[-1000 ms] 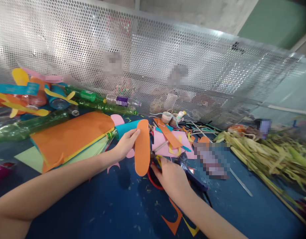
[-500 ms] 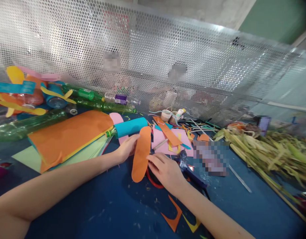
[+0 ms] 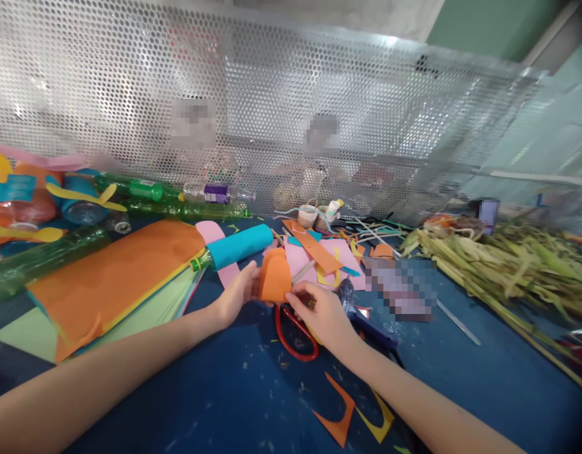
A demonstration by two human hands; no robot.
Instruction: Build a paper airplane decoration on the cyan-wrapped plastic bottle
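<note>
Between my hands an orange paper piece (image 3: 275, 276) with rounded ends is folded over on itself. My left hand (image 3: 240, 291) grips its left side, with the fingertips partly behind the paper. My right hand (image 3: 321, 313) pinches the lower right corner between thumb and fingers. Red-handled scissors (image 3: 297, 356) lie on the blue table just below the paper, their blades hidden. Behind my left hand lies a green bottle wrapped in blue paper (image 3: 241, 246). To the right of my right hand is a dark blue glue gun (image 3: 376, 331).
Orange sheets (image 3: 115, 277) lie stacked over pale green paper at left. Green bottles (image 3: 186, 208) line the back by a perforated metal screen (image 3: 272, 82). Dry corn husks (image 3: 499, 277) pile up at right. Orange scraps (image 3: 340, 419) lie in front, and cups (image 3: 308, 216) stand behind.
The long orange piece, flat and upright before, is now folded to about half its length. My right hand has risen slightly with its edge, uncovering more of the scissors. The view has shifted right.
</note>
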